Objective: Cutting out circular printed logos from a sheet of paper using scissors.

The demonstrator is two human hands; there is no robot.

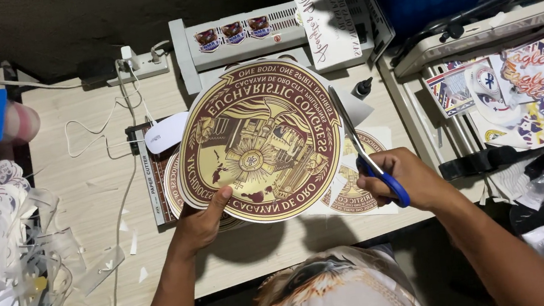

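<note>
The left hand (200, 218) pinches the lower edge of a large glossy round print (258, 142), maroon and gold with a circular emblem, thumb on its face; the disc is held flat toward the camera, just in front of the grey laminator (241, 42); the right hand (403, 175) is closed through the blue loops of the scissors (362, 152), whose slim steel blades stand parted at the disc's right rim, long axis running from the hand up toward the laminator; a white mouse (166, 131) lies left of the disc; curled paper offcuts (29, 259) are heaped farther left on the pale wooden table (84, 197).
</note>
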